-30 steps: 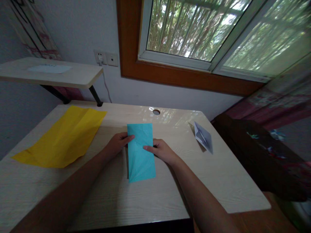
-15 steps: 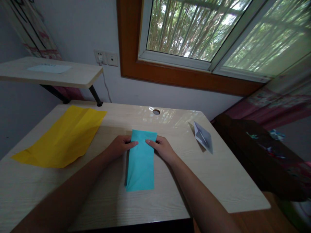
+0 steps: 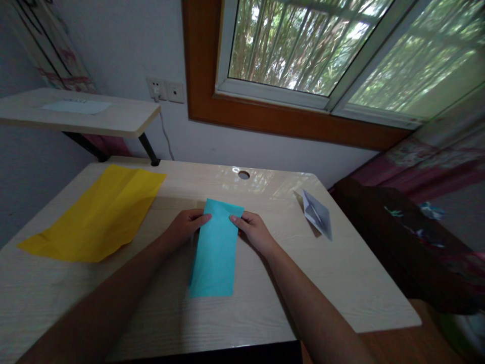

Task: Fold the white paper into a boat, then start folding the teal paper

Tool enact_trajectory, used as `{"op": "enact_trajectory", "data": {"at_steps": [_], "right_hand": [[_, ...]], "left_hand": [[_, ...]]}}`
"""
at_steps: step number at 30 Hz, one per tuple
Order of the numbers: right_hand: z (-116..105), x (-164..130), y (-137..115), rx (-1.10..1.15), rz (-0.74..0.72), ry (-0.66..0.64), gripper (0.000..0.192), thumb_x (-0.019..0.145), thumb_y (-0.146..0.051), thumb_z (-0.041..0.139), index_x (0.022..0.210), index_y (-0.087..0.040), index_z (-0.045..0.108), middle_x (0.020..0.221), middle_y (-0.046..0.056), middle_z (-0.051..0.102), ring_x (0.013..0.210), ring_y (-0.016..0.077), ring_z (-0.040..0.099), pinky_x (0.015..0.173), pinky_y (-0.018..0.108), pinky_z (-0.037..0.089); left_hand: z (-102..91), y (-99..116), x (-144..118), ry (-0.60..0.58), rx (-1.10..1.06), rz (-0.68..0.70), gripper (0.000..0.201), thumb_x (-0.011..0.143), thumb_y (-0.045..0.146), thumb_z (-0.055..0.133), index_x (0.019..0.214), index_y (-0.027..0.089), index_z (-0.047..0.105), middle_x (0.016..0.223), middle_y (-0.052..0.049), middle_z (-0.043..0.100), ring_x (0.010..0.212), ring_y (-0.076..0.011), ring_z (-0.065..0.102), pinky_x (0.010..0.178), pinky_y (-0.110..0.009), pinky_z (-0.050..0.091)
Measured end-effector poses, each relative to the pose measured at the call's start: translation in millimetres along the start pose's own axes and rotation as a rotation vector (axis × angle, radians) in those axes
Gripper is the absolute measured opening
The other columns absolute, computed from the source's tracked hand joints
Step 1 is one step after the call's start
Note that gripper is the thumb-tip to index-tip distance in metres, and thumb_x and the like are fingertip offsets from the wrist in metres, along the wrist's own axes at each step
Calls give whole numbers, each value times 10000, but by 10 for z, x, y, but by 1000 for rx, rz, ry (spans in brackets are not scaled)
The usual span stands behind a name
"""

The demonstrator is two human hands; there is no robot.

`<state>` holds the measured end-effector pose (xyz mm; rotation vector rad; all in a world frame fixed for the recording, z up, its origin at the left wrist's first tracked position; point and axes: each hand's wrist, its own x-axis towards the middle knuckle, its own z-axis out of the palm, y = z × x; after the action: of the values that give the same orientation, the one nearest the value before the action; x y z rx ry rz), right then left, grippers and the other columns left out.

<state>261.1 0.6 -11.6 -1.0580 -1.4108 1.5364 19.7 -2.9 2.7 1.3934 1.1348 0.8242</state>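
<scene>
Head view: our left hand (image 3: pixel 183 226) and right hand (image 3: pixel 253 231) pinched the far corners of the folded blue paper (image 3: pixel 214 250), which lay mid-desk (image 3: pixel 341 283), between the yellow sheet (image 3: pixel 100 212) and a white paper boat (image 3: pixel 317 215).

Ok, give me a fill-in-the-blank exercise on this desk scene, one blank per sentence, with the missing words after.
1. The left hand and right hand both grip the far end of a folded ____ paper.
2. A creased ____ sheet lies flat on the desk, left of the hands.
3. The small folded white paper lies to the ____ of the hands.

Missing words: blue; yellow; right
</scene>
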Motion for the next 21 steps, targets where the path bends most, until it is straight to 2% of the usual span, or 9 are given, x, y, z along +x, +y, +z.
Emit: {"op": "enact_trajectory", "data": {"at_steps": [3,6,10,15,21], "right_hand": [[-27,-7,33,-111,-5,-27,410,830,-584,699,799,-175,716,738,14,646,680,168,550,676,297,446],[-27,-18,12,-198,-12,-25,431,841,-597,679,792,-171,728,752,24,656,699,176,560,685,294,446],[-6,-21,-42,-209,-31,41,441,859,-603,650,768,-174,702,700,3,615,649,153,517,634,272,408],[-14,-2,-75,-216,-81,154,490,872,-590,641,607,-190,542,585,-38,447,576,121,404,562,262,318],[-13,-12,-117,-230,-105,192,472,891,-583,622,619,-200,569,588,-23,499,582,141,444,571,277,337]], "left_hand": [[-13,-8,15,82,-18,26,383,835,527,660,923,167,758,860,-30,742,775,-199,661,729,-293,505],[-21,-4,18,119,-3,24,358,840,511,660,883,167,750,792,-14,714,707,-172,627,682,-275,491],[-9,8,6,74,26,27,312,838,471,673,766,170,721,688,10,659,657,-154,604,648,-260,491],[21,41,-7,49,-12,-3,298,816,462,688,753,172,712,675,11,661,637,-153,620,641,-266,515],[19,79,6,70,-17,-15,331,810,477,680,685,171,660,652,13,625,624,-153,621,636,-276,538]]}}
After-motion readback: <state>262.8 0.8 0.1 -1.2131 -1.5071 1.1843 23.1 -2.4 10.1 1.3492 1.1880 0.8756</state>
